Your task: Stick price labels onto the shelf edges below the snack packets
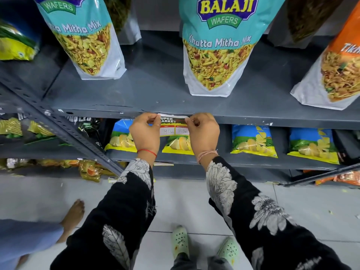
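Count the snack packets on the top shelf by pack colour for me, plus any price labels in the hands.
Teal Khatta Mitha Mix packets: 2
Orange packet: 1
Yellow-green packet: 1
Dark packets at the back: 2
Price label, held by the left hand and right hand at the shelf edge: 1
Total: 7

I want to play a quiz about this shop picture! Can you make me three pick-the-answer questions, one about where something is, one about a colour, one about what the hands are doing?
1. Where is the price label?
A. On the floor
B. At the shelf edge
C. On a packet

2. What colour tops the Khatta Mitha Mix packets?
A. Teal
B. Purple
C. Black

3. How is the label held?
A. One hand
B. Nobody holds it
C. Both hands

Answers: 1 B, its top meets the edge. 2 A, both show teal. 3 C, left hand and right hand pinch its ends.
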Tool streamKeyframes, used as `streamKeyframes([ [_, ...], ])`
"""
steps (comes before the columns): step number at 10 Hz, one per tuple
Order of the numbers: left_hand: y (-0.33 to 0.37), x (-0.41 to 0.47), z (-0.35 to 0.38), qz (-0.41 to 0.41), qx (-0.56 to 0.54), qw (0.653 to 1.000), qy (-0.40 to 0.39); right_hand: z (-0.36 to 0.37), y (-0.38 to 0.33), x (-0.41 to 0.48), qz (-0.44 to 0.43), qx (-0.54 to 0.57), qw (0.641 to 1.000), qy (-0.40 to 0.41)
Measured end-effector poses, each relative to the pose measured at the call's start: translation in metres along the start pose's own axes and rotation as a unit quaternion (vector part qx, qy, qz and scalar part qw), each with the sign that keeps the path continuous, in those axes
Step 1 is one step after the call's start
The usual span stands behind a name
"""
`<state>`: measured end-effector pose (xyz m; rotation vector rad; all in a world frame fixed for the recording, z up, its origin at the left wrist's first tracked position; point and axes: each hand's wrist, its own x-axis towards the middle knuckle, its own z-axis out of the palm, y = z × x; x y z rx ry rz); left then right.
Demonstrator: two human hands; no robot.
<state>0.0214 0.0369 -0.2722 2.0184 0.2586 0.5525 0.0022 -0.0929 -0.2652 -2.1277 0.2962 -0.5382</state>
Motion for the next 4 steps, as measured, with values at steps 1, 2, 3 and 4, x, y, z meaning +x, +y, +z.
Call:
streamKeyframes([
  [1, 0.001, 0.006, -0.006, -0.016, 0.004, 1.0, -0.003, -0.015, 0.001, 0.012, 0.028, -0.072, 0.997, 0.029],
  [2, 0.013, 0.011, -0.018, -0.046, 0.04, 0.998, -0.013, -0.042, 0.003, 0.017, 0.022, -0.134, 0.991, -0.005],
  [3, 0.028, 0.007, -0.027, -0.022, 0.049, 0.998, 0.04, -0.068, 0.01, 0.013, -0.016, -0.172, 0.985, -0.01],
  [4, 0.055, -0.026, -0.023, 0.017, 0.053, 0.997, 0.045, -0.1, 0.024, -0.01, -0.086, -0.197, 0.975, -0.053],
])
